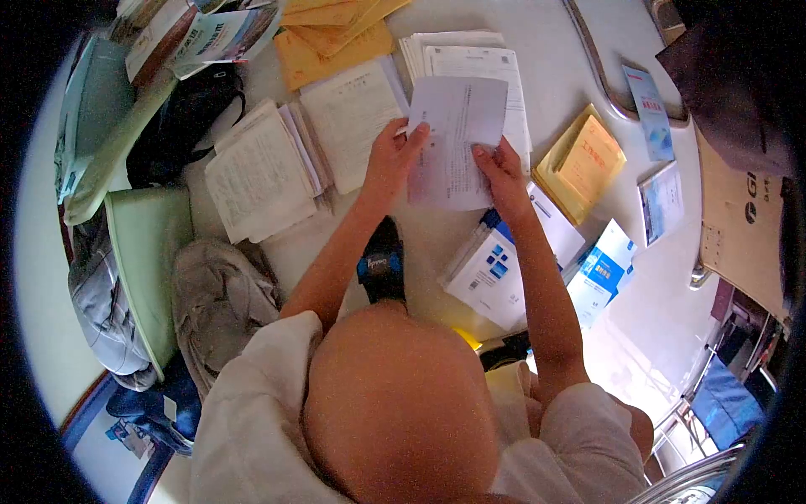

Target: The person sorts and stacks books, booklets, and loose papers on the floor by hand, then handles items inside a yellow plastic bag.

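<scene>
I see the left hand (390,160) pinching a printed sheet (457,143) by its left edge, thumb on top; the fingers of the right hand (501,168) close on its lower right edge, thumb also on the face. The sheet is held between them, above the pale floor (432,244), its print running sideways. Just beyond, it hides part of a white paper pile (470,59). Between the forearms is a black-and-blue slipper (382,260). The right forearm (547,294) cuts across my view of some white-and-blue booklets (487,281). Farther right lie orange envelopes (583,160). Leftward are two paper stacks (260,172), with brown envelopes (332,55) farther out.
</scene>
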`<state>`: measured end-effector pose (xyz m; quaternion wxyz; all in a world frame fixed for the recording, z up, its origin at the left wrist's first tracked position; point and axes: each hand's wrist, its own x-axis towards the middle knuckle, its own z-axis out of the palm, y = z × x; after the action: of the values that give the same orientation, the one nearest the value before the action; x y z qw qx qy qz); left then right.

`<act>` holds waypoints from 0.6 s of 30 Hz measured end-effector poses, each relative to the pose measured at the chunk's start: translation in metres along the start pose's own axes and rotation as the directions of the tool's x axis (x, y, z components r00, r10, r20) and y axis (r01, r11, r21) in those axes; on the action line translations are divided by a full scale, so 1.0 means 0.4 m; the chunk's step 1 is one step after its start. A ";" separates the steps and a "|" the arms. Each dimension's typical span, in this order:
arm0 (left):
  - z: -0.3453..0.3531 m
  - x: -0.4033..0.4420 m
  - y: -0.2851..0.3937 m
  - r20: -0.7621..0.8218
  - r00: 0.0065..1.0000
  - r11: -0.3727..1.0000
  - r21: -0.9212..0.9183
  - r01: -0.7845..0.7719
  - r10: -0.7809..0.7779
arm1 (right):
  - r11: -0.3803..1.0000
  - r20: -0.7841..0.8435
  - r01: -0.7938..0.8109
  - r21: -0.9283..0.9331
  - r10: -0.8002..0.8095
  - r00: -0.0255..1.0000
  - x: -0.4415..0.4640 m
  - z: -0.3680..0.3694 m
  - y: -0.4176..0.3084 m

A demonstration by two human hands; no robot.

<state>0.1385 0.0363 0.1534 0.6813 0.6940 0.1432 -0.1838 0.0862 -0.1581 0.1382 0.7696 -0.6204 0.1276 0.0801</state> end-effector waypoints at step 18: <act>0.016 -0.047 0.021 0.129 0.908 0.762 0.505 -0.405 0.398 | 0.466 0.004 0.374 -0.802 -0.622 0.783 0.010 0.003 -0.099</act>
<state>0.1251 0.0306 0.1693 0.4919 0.8651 -0.0685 -0.0702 0.1013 -0.1658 0.1742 0.3908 -0.8994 0.0029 -0.1959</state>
